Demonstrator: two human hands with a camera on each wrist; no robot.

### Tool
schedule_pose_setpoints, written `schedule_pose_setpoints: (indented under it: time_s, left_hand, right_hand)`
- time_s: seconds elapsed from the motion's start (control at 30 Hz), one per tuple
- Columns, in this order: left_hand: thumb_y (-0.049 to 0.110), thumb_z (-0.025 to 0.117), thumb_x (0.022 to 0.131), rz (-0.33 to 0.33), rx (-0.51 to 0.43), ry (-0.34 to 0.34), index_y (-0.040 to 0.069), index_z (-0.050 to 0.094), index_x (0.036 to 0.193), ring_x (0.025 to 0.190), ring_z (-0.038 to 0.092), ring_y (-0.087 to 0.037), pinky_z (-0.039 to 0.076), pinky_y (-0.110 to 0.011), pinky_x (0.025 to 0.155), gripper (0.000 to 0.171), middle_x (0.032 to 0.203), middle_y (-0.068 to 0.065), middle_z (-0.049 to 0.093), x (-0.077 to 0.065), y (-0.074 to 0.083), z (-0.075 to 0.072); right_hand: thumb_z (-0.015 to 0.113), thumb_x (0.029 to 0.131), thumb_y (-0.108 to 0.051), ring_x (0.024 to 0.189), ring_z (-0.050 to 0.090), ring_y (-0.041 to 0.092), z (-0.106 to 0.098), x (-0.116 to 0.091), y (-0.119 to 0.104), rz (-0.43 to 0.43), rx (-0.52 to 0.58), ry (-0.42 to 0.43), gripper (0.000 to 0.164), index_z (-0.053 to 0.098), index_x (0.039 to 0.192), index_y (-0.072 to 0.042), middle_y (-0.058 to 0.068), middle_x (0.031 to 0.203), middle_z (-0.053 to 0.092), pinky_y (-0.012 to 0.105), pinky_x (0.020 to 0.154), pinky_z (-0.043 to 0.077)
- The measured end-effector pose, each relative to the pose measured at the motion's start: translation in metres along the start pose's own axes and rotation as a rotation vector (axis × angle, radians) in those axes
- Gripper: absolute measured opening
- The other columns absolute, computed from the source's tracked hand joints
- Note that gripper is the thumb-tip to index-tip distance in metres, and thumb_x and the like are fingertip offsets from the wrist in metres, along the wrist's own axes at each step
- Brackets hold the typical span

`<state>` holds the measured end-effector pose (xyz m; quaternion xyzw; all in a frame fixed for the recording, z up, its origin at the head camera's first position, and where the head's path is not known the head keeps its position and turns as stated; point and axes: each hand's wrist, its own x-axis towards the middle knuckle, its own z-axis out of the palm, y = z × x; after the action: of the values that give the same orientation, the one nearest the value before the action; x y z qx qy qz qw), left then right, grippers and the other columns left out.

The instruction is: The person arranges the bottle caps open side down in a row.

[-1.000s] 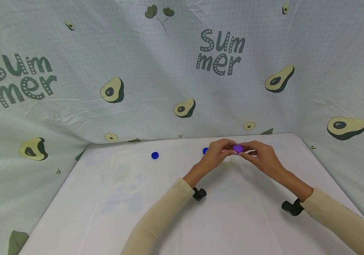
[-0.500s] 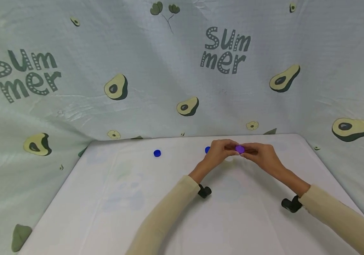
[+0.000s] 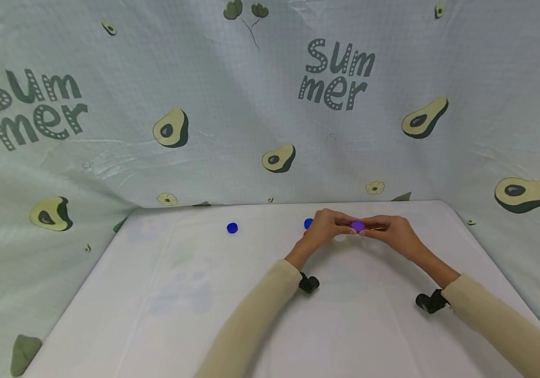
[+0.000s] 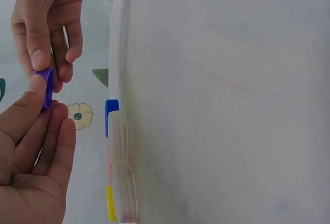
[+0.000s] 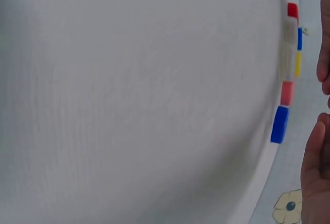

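Above the far part of the white table, both hands meet at a small purple cap (image 3: 357,226). My left hand (image 3: 323,229) pinches its left side between thumb and fingers. From the other side my right hand (image 3: 391,233) pinches its edge with thumb and fingertips. In the left wrist view the purple cap (image 4: 48,88) appears on edge, with a hollow side. Behind the left hand, a blue cap (image 3: 308,223) is partly covered. A clear round piece (image 3: 340,238) lies just below the hands in the head view, partly hidden.
Another blue cap (image 3: 232,228) lies farther left on the table (image 3: 175,315). The right wrist view shows a red piece (image 5: 293,10), a yellow one (image 5: 298,64), a pink one (image 5: 286,93) and a blue one (image 5: 280,124). A printed cloth (image 3: 232,94) rises behind the table.
The purple cap's face turned toward the camera, then tilted back again between the fingers. Both hands have stayed on it, moving only slightly. The head view has shifted a little.
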<state>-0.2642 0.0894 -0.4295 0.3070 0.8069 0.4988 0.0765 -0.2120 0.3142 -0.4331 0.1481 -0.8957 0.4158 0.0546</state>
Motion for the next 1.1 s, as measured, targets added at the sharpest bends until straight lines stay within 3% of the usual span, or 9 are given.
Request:
schedule_pose_setpoints:
  time_s: [0.2,0.4,0.7,0.9,1.1]
  left_hand:
    - [0.013,0.081,0.087,-0.056,0.024,-0.023,0.007,0.079,0.111,0.091,0.07,-0.002,0.054,-0.013,0.075,0.025,0.108,-0.003,0.078,0.008,-0.001,0.006]
    - [0.015,0.082,0.086,-0.093,0.112,-0.037,0.009,0.08,0.111,0.093,0.067,-0.003,0.051,-0.012,0.076,0.027,0.109,-0.001,0.077,0.014,0.002,0.011]
    - [0.017,0.084,0.084,-0.192,0.087,0.03,0.014,0.082,0.108,0.097,0.064,-0.004,0.05,-0.015,0.074,0.025,0.104,0.003,0.078,0.014,0.006,0.018]
    - [0.016,0.084,0.084,-0.199,0.082,0.053,0.014,0.082,0.108,0.095,0.066,-0.005,0.051,-0.015,0.074,0.024,0.103,0.003,0.078,0.013,0.005,0.019]
    - [0.013,0.084,0.084,-0.174,0.057,0.052,0.011,0.081,0.107,0.092,0.07,-0.006,0.053,-0.014,0.075,0.024,0.101,0.001,0.079,0.011,0.003,0.016]
  right_hand:
    - [0.08,0.09,-0.024,0.096,0.073,0.01,-0.002,0.002,0.007,0.035,-0.009,-0.016,0.037,0.074,0.121,-0.005,0.013,0.111,0.076,0.014,0.078,0.055]
    - [0.08,0.09,-0.026,0.099,0.074,0.015,-0.003,0.001,0.012,0.069,-0.008,-0.035,0.04,0.074,0.122,-0.004,0.013,0.11,0.076,0.015,0.077,0.055]
    - [0.081,0.089,-0.029,0.097,0.072,0.007,-0.007,0.0,0.012,0.087,-0.025,-0.025,0.039,0.076,0.121,-0.007,0.009,0.108,0.077,0.015,0.077,0.055]
    - [0.081,0.088,-0.031,0.098,0.072,0.007,-0.007,0.003,0.012,0.093,-0.045,-0.041,0.039,0.076,0.12,-0.008,0.008,0.109,0.077,0.016,0.077,0.055]
    - [0.081,0.088,-0.031,0.101,0.073,0.019,-0.006,0.009,0.011,0.086,-0.06,-0.058,0.038,0.077,0.119,-0.008,0.008,0.11,0.077,0.018,0.076,0.056]
